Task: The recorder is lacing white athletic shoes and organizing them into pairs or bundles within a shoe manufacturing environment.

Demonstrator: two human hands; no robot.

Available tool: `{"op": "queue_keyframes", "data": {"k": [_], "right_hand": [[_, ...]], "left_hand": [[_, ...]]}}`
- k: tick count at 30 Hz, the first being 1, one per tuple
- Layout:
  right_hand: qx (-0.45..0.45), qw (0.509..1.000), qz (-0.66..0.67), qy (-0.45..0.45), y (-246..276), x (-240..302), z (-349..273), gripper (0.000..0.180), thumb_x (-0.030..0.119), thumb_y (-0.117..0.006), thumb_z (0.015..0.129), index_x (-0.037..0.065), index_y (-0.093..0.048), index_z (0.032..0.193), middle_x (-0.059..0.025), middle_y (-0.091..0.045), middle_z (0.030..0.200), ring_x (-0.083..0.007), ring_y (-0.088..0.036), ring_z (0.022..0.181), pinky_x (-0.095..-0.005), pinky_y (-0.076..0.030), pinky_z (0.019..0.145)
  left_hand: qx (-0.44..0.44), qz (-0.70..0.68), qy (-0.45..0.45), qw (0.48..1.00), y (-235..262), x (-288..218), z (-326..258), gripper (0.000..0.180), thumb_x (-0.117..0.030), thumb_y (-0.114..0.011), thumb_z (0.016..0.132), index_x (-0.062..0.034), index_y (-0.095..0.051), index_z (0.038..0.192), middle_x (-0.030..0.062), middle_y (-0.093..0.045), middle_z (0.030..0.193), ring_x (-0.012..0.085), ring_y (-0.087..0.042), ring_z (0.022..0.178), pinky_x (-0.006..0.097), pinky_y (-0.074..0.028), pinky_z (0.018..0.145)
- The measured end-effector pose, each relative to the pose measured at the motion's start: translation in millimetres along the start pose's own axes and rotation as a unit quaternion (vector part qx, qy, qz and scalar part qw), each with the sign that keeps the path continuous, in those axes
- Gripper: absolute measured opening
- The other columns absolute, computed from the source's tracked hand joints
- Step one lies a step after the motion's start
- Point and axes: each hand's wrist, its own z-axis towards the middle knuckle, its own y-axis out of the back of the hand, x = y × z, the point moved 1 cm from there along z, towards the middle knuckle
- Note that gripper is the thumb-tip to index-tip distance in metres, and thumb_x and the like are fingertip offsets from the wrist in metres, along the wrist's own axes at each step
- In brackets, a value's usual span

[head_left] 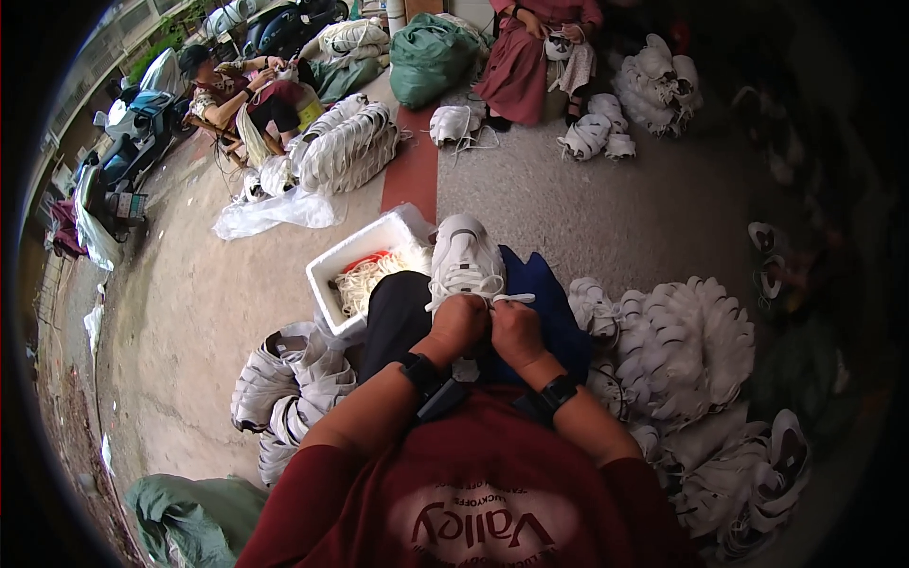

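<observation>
A white sneaker rests on my lap, its toe pointing away from me. White shoelace crosses its front, and a loose end sticks out above my right hand. Against the ankle end of the shoe, my left hand is closed, with its fingertips meeting those of the other hand. My right hand is pinched shut on the lace beside it. Both hands hide the shoe's opening. Under the sneaker, a dark blue cloth covers part of my lap.
Left of my knee stands a white foam box holding pale laces. White shoe uppers are stacked at my left and right. Two people sit working ahead, near a green sack. Parked scooters line the left.
</observation>
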Motion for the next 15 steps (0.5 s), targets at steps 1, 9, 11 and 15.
{"op": "queue_keyframes", "data": {"k": [1,9,11,15], "right_hand": [[-0.009,1.000,0.007,-0.006,-1,-1,0,0.008,0.009,-0.059,0.076,0.003,-0.053,0.074,-0.0182,-0.055,0.067,-0.0383,-0.056,0.065,-0.0456,-0.045,0.056],[0.048,0.998,-0.020,-0.047,10,12,5,0.017,0.014,-0.061,0.076,0.004,-0.052,0.065,-0.0185,-0.057,0.068,-0.0385,-0.057,0.064,-0.0468,-0.045,0.055],[0.010,0.999,-0.030,0.022,15,30,13,0.017,0.014,-0.062,0.075,0.004,-0.052,0.064,-0.0195,-0.056,0.065,-0.0383,-0.057,0.063,-0.0464,-0.045,0.056],[0.011,0.991,0.085,0.107,-3,48,32,0.015,0.012,-0.062,0.073,0.003,-0.053,0.066,-0.0194,-0.056,0.063,-0.0380,-0.057,0.063,-0.0452,-0.045,0.057]], "left_hand": [[0.015,0.023,-0.020,0.999,2,0,1,0.014,-0.012,-0.054,0.077,-0.0001,-0.061,0.072,0.0179,-0.060,0.070,0.0296,-0.061,0.060,0.035,-0.049,0.057],[0.301,-0.092,0.166,0.934,94,33,-54,0.015,-0.015,-0.064,0.080,-0.0018,-0.062,0.074,0.0016,-0.057,0.061,0.0055,-0.052,0.054,0.023,-0.043,0.051],[0.135,-0.357,0.237,0.893,94,49,-65,0.014,-0.017,-0.063,0.082,-0.0046,-0.063,0.074,-0.0017,-0.059,0.063,0.0047,-0.050,0.054,0.020,-0.041,0.051],[-0.212,-0.666,0.250,0.670,91,53,-58,0.006,-0.011,-0.061,0.085,-0.0068,-0.059,0.082,-0.0015,-0.056,0.071,0.0051,-0.047,0.059,0.018,-0.038,0.054]]}}
